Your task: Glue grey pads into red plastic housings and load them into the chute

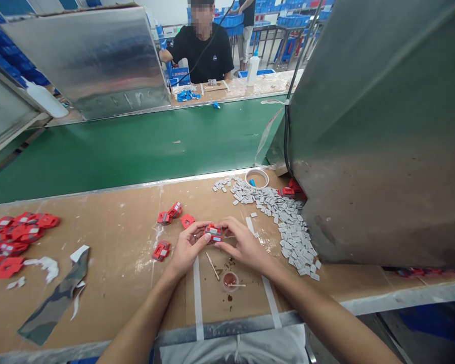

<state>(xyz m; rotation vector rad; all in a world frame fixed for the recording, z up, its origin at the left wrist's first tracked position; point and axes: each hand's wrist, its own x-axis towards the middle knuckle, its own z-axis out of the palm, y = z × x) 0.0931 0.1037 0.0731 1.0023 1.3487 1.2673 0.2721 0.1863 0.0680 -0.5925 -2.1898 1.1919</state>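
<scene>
My left hand and my right hand meet over the middle of the brown workbench, both pinching one small red plastic part with a grey piece on it. Several loose red parts lie just left of my hands, and one more red part sits near my left wrist. A spread of small grey tiles runs along the right of my right hand. Below my hands stand a small cap of brown glue and a wooden stick.
A pile of red parts lies at the far left, beside a camouflage strip. A tape roll sits at the bench's back edge. A green conveyor belt runs behind. A large metal hood stands at right. A person sits opposite.
</scene>
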